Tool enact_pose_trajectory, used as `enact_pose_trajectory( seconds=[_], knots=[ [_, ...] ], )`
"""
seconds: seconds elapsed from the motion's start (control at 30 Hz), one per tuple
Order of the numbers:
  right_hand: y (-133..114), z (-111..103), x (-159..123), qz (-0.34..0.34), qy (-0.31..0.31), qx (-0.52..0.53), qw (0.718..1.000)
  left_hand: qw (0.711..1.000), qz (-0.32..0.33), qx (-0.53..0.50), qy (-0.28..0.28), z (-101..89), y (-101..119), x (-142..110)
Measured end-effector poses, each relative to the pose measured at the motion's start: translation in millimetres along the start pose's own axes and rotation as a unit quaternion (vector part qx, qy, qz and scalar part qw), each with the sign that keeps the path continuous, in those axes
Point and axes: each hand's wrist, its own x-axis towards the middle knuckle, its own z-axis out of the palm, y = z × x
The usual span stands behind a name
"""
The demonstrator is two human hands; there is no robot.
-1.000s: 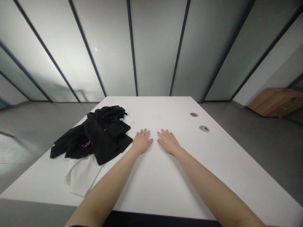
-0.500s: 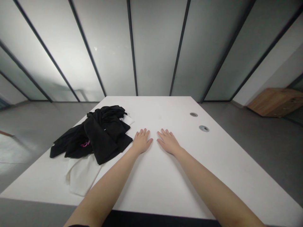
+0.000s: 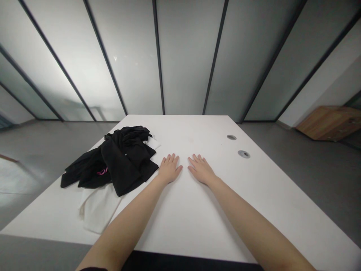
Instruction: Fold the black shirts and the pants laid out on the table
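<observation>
Palm down on the white table (image 3: 180, 214), my left hand (image 3: 169, 169) lies with its fingers spread and nothing in it. Just to its left is a rumpled heap of black clothes (image 3: 124, 162), one piece showing a pink print (image 3: 102, 171). White fabric (image 3: 98, 212) sticks out from under the heap at the near side, and a smaller white bit (image 3: 152, 142) shows at its far right. My right hand (image 3: 201, 169) also rests flat on the tabletop, fingers apart and holding nothing. A narrow gap separates the two hands.
Two round grommets, a farther one (image 3: 231, 137) and a nearer one (image 3: 244, 154), are set into the table's right side. Frosted glass panels (image 3: 186, 56) with dark frames stand behind the table. A wooden cabinet (image 3: 327, 122) sits on the floor at the far right.
</observation>
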Motion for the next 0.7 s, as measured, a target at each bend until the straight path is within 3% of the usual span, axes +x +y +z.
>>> enact_pose_trajectory(
  seconds=[0.3, 0.53, 0.7],
  knots=[
    [7, 6, 2, -0.011, 0.037, 0.065, 0.997, 1.0, 0.005, -0.005, 0.012, 0.9, 0, 0],
    [8, 7, 0, -0.1, 0.12, 0.206, 0.966, 0.999, 0.007, -0.042, 0.012, -6.6, -2, -9],
    [4, 2, -3, -0.136, 0.133, 0.241, 0.952, 0.995, -0.018, -0.066, 0.071, -16.0, -3, -10]
  ],
)
